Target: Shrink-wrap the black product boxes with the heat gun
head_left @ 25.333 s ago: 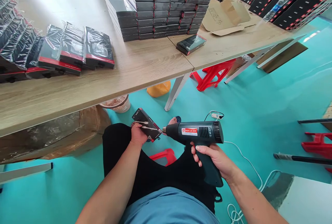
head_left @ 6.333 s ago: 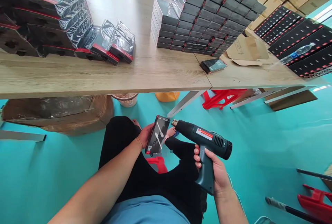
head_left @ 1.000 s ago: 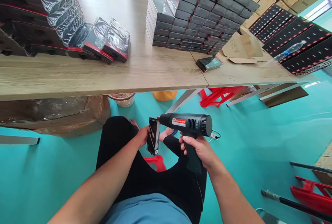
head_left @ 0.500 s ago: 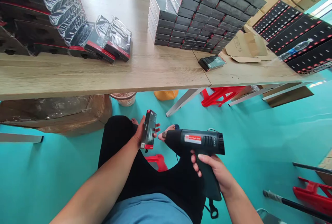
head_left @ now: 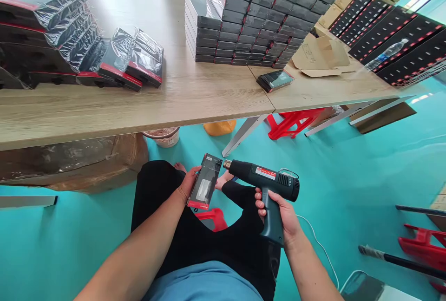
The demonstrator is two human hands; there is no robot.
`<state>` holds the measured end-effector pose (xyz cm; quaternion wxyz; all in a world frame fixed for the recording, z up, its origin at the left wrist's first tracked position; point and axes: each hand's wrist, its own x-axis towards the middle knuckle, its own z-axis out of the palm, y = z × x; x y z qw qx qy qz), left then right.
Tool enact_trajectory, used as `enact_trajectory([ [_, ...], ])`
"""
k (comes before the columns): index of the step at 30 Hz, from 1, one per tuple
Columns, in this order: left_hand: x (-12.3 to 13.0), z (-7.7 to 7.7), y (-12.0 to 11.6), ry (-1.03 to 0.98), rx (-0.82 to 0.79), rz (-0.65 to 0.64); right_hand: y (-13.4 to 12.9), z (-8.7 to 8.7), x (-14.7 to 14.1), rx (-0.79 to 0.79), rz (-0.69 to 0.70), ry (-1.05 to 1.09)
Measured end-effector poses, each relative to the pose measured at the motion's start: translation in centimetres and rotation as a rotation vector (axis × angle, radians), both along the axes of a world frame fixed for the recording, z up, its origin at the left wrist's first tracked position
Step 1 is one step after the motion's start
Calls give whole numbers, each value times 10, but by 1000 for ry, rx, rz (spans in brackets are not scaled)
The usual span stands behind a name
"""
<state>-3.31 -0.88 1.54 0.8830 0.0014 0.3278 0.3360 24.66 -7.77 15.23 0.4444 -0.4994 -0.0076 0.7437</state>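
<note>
Since earlier, the box [head_left: 205,178] is turning broad-face up below the table's [head_left: 174,103] edge, left hand [head_left: 189,183] pinching its side, right hand [head_left: 285,212] gripping the heat gun [head_left: 275,180]; heating seems underway, probably needing another face turned next.

Passable along the near strip of the pale wood-grain tabletop [head_left: 216,99], and between the film-wrapped black-and-red boxes [head_left: 78,52] at left and the tall block of dark grey boxes [head_left: 259,22] farther right. Blocked at right by a lone flat black box [head_left: 275,81] and an opened brown cardboard carton [head_left: 318,58]. Pinched between the slim black-and-red box [head_left: 209,178] in the left hand [head_left: 190,184] and the metal nozzle [head_left: 226,164] of the dark green heat gun [head_left: 273,187] in the right hand [head_left: 284,212]. Barred beneath by a white metal leg [head_left: 244,134].
</note>
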Motion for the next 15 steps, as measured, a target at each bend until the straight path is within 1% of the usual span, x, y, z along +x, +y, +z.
enact_trajectory([
  [4, 1, 0, 2, 49, 1, -34, 3, 1, -1, 19, 12, -44],
  [8, 5, 4, 2, 100, -21, -51, 10, 1, -4, 46, 36, -82],
  [11, 7, 5, 3, 103, -39, -59, 11, 6, -11, 81, 79, -124],
  [12, 8, 4, 4, 105, -46, -65, 11, 10, -14, 101, 126, -158],
  [13, 8, 3, 4, 111, -55, -71, 10, 14, -17, 123, 201, -198],
  [15, 8, 1, 6, 152, -77, -58, 8, 21, -20, 166, 398, -286],
])
